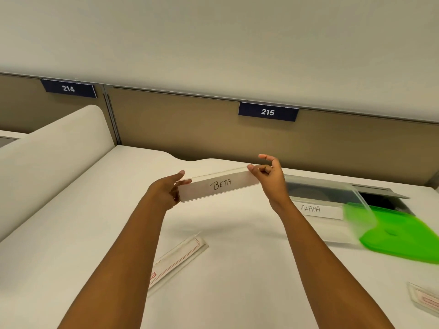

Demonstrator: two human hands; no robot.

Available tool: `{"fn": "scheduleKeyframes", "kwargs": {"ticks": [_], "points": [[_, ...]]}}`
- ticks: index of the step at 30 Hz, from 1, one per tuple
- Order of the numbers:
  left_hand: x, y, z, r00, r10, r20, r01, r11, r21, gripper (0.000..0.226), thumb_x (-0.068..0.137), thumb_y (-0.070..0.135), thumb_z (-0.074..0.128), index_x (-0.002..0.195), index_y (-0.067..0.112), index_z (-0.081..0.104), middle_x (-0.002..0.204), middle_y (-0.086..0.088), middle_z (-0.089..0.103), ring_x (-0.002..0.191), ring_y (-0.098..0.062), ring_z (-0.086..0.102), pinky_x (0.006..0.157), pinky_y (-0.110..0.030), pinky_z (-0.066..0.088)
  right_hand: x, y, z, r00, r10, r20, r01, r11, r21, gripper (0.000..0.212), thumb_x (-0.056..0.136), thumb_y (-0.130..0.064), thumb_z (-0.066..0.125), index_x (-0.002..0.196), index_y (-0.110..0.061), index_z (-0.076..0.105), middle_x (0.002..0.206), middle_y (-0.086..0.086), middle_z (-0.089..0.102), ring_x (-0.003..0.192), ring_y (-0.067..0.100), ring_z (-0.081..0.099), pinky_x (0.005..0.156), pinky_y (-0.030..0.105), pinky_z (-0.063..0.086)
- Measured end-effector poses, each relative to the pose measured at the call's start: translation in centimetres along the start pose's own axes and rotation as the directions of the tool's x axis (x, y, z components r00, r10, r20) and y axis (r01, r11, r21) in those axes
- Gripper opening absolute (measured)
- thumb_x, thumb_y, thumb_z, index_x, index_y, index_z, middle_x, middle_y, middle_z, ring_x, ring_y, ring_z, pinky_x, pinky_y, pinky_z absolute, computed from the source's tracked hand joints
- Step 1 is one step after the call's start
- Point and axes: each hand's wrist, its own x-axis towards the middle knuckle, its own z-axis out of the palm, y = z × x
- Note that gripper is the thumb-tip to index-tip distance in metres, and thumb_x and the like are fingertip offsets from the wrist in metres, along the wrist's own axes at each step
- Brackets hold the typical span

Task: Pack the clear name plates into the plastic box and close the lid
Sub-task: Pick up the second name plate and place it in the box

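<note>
The left hand (169, 192) and right hand (267, 173) pinch the ends of the BETA name plate (217, 187) above the bench (78, 233); keep it level and carry it right, into the plastic box (332, 224) beside ALPHA.

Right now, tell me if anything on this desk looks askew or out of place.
Two things. A name plate with a red border lies diagonally on the desk, partly under the left forearm. The green lid is off, lying beside the plastic box. Nothing looks spilled or damaged.
</note>
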Motion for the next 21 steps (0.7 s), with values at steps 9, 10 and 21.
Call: {"fn": "scheduleKeyframes", "kwargs": {"ticks": [9,10,21], "points": [[-3.3,-3.8,8.0,0.935,0.347,0.080,-0.355,0.919,0.170,0.033,0.093,0.046,0.051,0.104,0.015,0.057,0.094,0.000,0.069,0.098,-0.020,0.054,0.091,-0.029,0.042,-1.8,-3.0,-7.8,0.982,-0.074,-0.172,0.080,0.996,0.028,0.010,0.084,-0.024,0.069,0.088,-0.032,0.065,0.086,-0.012,0.063,0.077,0.003,0.058,0.061,0.007,0.051],[-3.6,-4.3,8.7,0.921,0.374,0.107,-0.388,0.902,0.190,0.040,0.092,0.046,0.052,0.114,0.013,0.056,0.094,-0.001,0.069,0.100,-0.020,0.054,0.099,-0.032,0.040,-1.9,-3.1,-8.8,0.979,-0.073,-0.192,0.080,0.996,0.030,0.009,0.085,-0.023,0.069,0.089,-0.030,0.066,0.086,-0.011,0.064,0.077,0.003,0.057,0.059,0.005,0.050],[-6.1,-7.5,15.1,0.838,0.465,0.285,-0.539,0.786,0.303,0.052,0.081,0.001,0.071,0.128,0.008,0.052,0.102,-0.014,0.069,0.098,-0.019,0.060,0.087,-0.026,0.042,-3.0,-2.8,-19.7,0.995,-0.015,-0.099,0.007,0.997,-0.072,0.031,0.090,0.003,0.056,0.121,0.002,0.060,0.086,-0.001,0.059,0.082,0.010,0.053,0.082,0.019,0.045]]}}
